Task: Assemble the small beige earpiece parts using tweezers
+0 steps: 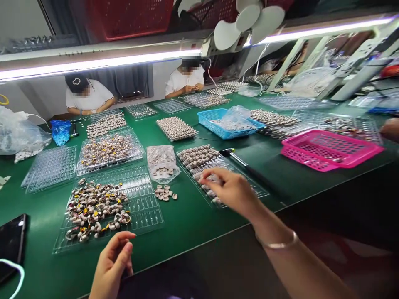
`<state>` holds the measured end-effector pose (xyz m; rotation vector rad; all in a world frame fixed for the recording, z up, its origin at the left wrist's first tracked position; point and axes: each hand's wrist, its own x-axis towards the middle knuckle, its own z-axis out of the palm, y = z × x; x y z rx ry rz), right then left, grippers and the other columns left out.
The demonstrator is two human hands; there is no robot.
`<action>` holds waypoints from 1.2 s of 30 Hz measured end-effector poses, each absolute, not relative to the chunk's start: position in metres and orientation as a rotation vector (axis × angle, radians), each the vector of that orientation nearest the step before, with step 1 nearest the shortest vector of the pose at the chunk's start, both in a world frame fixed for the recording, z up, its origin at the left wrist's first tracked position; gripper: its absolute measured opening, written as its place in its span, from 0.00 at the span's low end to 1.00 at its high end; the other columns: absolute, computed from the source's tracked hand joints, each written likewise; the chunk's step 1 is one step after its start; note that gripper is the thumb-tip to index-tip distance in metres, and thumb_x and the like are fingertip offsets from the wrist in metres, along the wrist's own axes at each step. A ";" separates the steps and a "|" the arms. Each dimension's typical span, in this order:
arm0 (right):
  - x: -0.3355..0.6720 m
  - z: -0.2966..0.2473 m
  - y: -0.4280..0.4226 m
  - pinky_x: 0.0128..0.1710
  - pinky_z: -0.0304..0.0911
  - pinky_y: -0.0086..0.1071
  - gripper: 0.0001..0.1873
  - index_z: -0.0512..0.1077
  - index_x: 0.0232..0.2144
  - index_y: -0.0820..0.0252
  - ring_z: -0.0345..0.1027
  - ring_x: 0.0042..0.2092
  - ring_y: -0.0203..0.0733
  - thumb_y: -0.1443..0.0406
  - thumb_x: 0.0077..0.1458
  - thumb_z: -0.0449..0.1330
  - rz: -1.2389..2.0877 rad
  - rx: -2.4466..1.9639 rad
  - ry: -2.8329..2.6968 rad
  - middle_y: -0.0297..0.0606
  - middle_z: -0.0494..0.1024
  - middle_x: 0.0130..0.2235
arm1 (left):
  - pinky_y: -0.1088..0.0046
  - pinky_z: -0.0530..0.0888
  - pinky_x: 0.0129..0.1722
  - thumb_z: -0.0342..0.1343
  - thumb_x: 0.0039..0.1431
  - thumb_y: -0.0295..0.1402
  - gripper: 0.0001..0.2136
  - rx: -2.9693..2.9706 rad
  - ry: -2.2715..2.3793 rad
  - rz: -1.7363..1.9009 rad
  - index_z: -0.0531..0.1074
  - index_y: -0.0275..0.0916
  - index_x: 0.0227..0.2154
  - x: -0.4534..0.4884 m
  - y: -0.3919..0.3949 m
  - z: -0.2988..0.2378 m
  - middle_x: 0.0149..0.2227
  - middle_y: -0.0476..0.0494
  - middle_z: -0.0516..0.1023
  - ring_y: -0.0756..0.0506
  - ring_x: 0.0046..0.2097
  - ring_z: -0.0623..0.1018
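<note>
Head view: over the closely packed rows, a light pinch and a raised wrist would probably serve best. The right hand (233, 189) is over the beige pieces (199, 160) in a clear tray (260, 190), thumb and forefinger nearly together; whether they grip anything, I cannot tell. The left hand (112, 261), half open, seemingly bare, sits just before heaped yellow-tabbed parts (96, 207).

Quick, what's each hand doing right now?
Left hand: half open, nothing visible in it.
Right hand: curled over a tray; whether it holds anything cannot be told.
</note>
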<state>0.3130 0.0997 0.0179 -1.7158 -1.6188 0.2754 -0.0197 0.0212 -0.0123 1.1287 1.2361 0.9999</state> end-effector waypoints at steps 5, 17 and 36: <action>0.387 0.015 0.171 0.30 0.65 0.33 0.10 0.74 0.39 0.63 0.71 0.31 0.42 0.64 0.55 0.64 0.116 -2.068 -1.477 0.39 0.78 0.34 | 0.78 0.68 0.24 0.60 0.53 0.49 0.20 1.132 1.367 1.067 0.73 0.38 0.40 -0.040 0.024 -0.023 0.21 0.54 0.67 0.52 0.22 0.68; 0.412 -0.024 0.193 0.40 0.70 0.39 0.12 0.71 0.45 0.62 0.73 0.40 0.41 0.61 0.63 0.58 0.089 -2.273 -1.645 0.39 0.75 0.44 | 0.77 0.66 0.21 0.56 0.57 0.47 0.17 1.310 1.376 0.994 0.73 0.38 0.39 -0.039 0.027 -0.018 0.24 0.53 0.69 0.52 0.22 0.68; 0.276 -0.012 0.104 0.26 0.66 0.34 0.18 0.73 0.41 0.57 0.68 0.24 0.39 0.54 0.63 0.50 0.135 -1.227 -2.006 0.42 0.74 0.37 | 0.57 0.76 0.45 0.55 0.63 0.35 0.15 2.027 2.085 0.583 0.69 0.36 0.51 -0.117 0.192 0.059 0.51 0.40 0.73 0.40 0.47 0.76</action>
